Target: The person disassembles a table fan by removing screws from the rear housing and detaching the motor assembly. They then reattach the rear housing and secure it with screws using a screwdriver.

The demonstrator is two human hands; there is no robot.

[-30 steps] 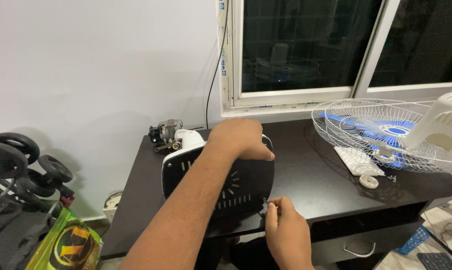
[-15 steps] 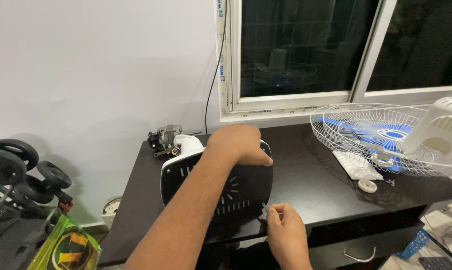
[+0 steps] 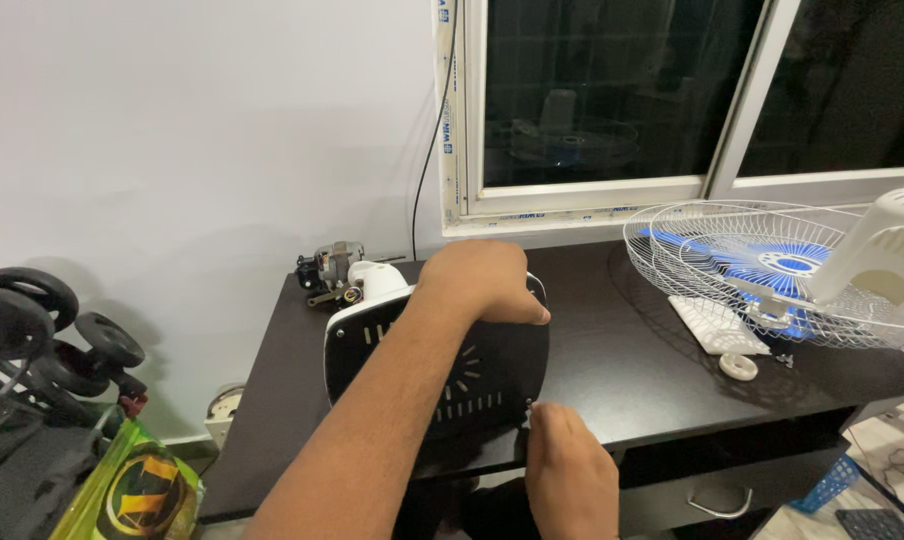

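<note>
Fan base panel held upright at the desk's front edge

Black fan base panel (image 3: 472, 375), rounded and cut with short vent slots, stands on edge on the dark desk (image 3: 622, 370), its broad face turned toward the camera and its long axis running left to right along the front of the desk. A white housing (image 3: 377, 282) shows behind its upper left corner, touching it, and a small grey motor (image 3: 330, 268) sits just beyond that near the wall

The left hand (image 3: 480, 282) comes in over the top, its forearm crossing the panel's face, and is curled closed over the upper rim, steadying the piece. The right hand (image 3: 570, 470) is below and to the right, at the panel's lower right corner; thumb and forefinger are pinched nearly together against that corner, but whether they hold a screw or a small tool cannot be told, since the fingertips hide it. So the panel lies between the two hands, above and left of the right one, and the right hand is the nearer to the bottom edge

Well apart on the right of the desk lie a white wire fan guard (image 3: 762, 265) over blue blades (image 3: 752, 270), a white flat part (image 3: 717, 325) and a small round cap (image 3: 739, 366)
</note>
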